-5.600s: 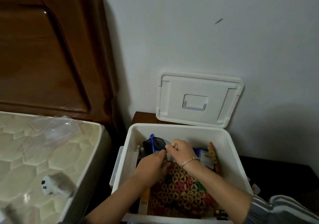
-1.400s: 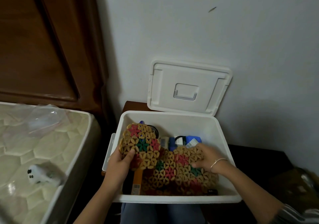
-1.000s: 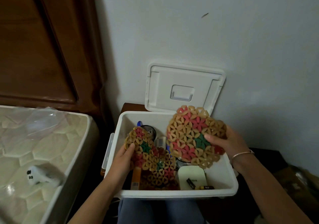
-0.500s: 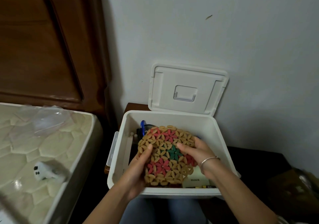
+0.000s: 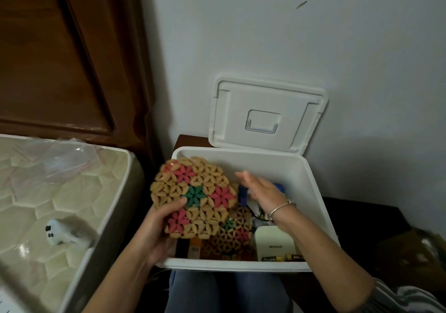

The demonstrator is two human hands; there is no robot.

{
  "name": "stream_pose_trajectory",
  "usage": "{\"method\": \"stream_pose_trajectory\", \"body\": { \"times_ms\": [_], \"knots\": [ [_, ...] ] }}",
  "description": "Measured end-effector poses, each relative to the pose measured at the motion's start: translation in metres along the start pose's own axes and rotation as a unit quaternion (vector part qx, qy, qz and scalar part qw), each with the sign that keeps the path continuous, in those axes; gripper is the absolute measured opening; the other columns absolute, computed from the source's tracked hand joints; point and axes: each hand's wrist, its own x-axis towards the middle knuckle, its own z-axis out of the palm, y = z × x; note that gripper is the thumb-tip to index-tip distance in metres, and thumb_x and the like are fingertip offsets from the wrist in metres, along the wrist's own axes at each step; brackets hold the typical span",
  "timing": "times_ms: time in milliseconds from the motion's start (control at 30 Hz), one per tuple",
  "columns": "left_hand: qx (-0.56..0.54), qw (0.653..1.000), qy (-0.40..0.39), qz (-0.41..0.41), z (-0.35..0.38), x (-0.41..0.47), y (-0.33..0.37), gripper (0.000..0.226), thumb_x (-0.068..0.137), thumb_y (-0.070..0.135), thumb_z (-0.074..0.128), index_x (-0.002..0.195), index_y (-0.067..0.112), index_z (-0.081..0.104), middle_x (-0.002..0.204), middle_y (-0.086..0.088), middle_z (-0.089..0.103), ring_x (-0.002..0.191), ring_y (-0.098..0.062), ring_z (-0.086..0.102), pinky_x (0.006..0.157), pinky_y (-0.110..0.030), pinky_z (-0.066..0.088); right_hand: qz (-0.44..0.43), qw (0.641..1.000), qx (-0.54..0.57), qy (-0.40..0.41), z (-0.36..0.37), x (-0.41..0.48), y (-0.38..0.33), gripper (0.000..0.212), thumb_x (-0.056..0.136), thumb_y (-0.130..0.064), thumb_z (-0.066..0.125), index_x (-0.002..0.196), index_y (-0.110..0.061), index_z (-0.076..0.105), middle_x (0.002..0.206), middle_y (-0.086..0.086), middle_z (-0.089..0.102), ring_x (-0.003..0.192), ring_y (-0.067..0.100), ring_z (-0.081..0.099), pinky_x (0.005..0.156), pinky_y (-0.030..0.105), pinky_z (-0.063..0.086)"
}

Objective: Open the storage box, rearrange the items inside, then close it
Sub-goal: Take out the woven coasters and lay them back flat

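Far left: a quilted mattress (image 5: 48,204) lies below a dark wooden headboard (image 5: 60,59). On the mattress are a crumpled clear plastic bag (image 5: 65,158) and, nearer the viewer, a small white object (image 5: 56,232) with black dots.

Centre left: the left grip (image 5: 156,230) grasps a round woven mat (image 5: 193,194) of tan, pink and green petal shapes by its lower edge, thumb across its face. The mat is held tilted over the left rim of the storage box (image 5: 313,192).

Centre: the white box stands open near the wall (image 5: 289,35), with its lid (image 5: 265,115) upright behind it. A strip of dark wooden counter (image 5: 190,140) shows behind the box. Inside, a second mat (image 5: 235,230) of the same pattern lies partly under the held one. To its right are a cream rectangular case (image 5: 275,242) and a blue item (image 5: 242,193); the things at the front wall are too small to name.

Centre right: the right grip (image 5: 263,192) is released, fingers straight and grasping nothing, and hovers over the contents. A metal bangle (image 5: 281,207) circles its wrist.
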Motion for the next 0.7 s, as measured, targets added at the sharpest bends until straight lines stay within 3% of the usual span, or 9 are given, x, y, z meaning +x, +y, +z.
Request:
{"method": "stream_pose_trajectory", "body": {
  "times_ms": [67, 133, 267, 433, 533, 600, 667, 700],
  "knots": [
    [0.003, 0.998, 0.014, 0.053, -0.012, 0.0, 0.009, 0.075, 0.06, 0.023, 0.081, 0.13, 0.012, 0.056, 0.12, -0.016, 0.068, 0.106, -0.033, 0.068, 0.071, -0.037, 0.059, -0.001, 0.995, -0.1, 0.019, -0.004, 0.013, 0.021, 0.038, 0.093, -0.042, 0.05, 0.126, -0.024, 0.057, 0.129, -0.004, 0.058, 0.122, 0.014, 0.052, 0.103, 0.031, 0.041],
    [0.012, 0.996, 0.025, 0.084, -0.02, 0.0, 0.014, 0.071, 0.063, 0.024, 0.08, 0.129, 0.013, 0.057, 0.122, -0.016, 0.067, 0.108, -0.034, 0.067, 0.073, -0.038, 0.059, 0.027, 0.975, -0.216, -0.038, 0.001, 0.024, 0.045, 0.043, 0.092, -0.033, 0.057, 0.131, -0.016, 0.052, 0.133, 0.003, 0.054, 0.124, 0.019, 0.05, 0.102, 0.031, 0.042],
    [0.041, 0.992, 0.025, 0.115, -0.022, 0.001, 0.01, 0.059, 0.07, 0.021, 0.077, 0.126, 0.017, 0.06, 0.123, -0.017, 0.067, 0.11, -0.037, 0.065, 0.078, -0.044, 0.058, -0.001, 0.912, -0.393, -0.118, 0.016, 0.044, 0.074, 0.058, 0.087, -0.04, 0.062, 0.135, -0.014, 0.042, 0.132, 0.01, 0.048, 0.123, 0.027, 0.045, 0.098, 0.033, 0.041],
    [0.038, 0.991, 0.032, 0.125, -0.02, 0.0, 0.009, 0.051, 0.07, 0.019, 0.075, 0.12, 0.022, 0.065, 0.122, -0.017, 0.067, 0.109, -0.037, 0.065, 0.078, -0.046, 0.058, -0.021, 0.843, -0.534, -0.056, 0.037, 0.069, 0.088, 0.066, 0.082, -0.04, 0.066, 0.132, -0.009, 0.038, 0.127, 0.011, 0.045, 0.118, 0.031, 0.044, 0.09, 0.04, 0.043],
    [0.035, 0.991, 0.039, 0.124, -0.02, 0.0, 0.011, 0.054, 0.07, 0.02, 0.075, 0.123, 0.02, 0.062, 0.123, -0.017, 0.066, 0.11, -0.037, 0.065, 0.08, -0.047, 0.058, -0.013, 0.822, -0.568, -0.035, 0.048, 0.075, 0.097, 0.061, 0.082, -0.033, 0.066, 0.132, -0.009, 0.039, 0.125, 0.012, 0.047, 0.115, 0.032, 0.046, 0.088, 0.039, 0.043],
    [0.043, 0.99, 0.043, 0.125, -0.019, 0.0, 0.012, 0.057, 0.072, 0.02, 0.073, 0.127, 0.02, 0.058, 0.123, -0.015, 0.066, 0.111, -0.036, 0.065, 0.08, -0.046, 0.058, -0.002, 0.825, -0.562, -0.058, 0.044, 0.077, 0.095, 0.043, 0.084, -0.031, 0.064, 0.119, -0.009, 0.051, 0.118, 0.013, 0.053, 0.111, 0.032, 0.051, 0.084, 0.036, 0.045],
    [0.047, 0.99, 0.048, 0.126, -0.018, 0.001, 0.012, 0.055, 0.073, 0.02, 0.072, 0.127, 0.02, 0.058, 0.122, -0.015, 0.067, 0.11, -0.035, 0.065, 0.079, -0.044, 0.058, 0.013, 0.871, -0.481, -0.1, 0.033, 0.078, 0.089, 0.019, 0.085, -0.03, 0.064, 0.088, -0.012, 0.059, 0.092, 0.008, 0.059, 0.099, 0.029, 0.058, 0.072, 0.031, 0.044],
    [0.045, 0.99, 0.051, 0.126, -0.018, 0.001, 0.012, 0.054, 0.073, 0.02, 0.072, 0.125, 0.021, 0.059, 0.122, -0.015, 0.067, 0.11, -0.034, 0.066, 0.078, -0.043, 0.059, 0.026, 0.901, -0.415, -0.121, 0.026, 0.076, 0.086, 0.02, 0.085, -0.029, 0.065, 0.074, -0.016, 0.054, 0.078, 0.002, 0.055, 0.089, 0.026, 0.06, 0.065, 0.026, 0.041]
  ]
}}
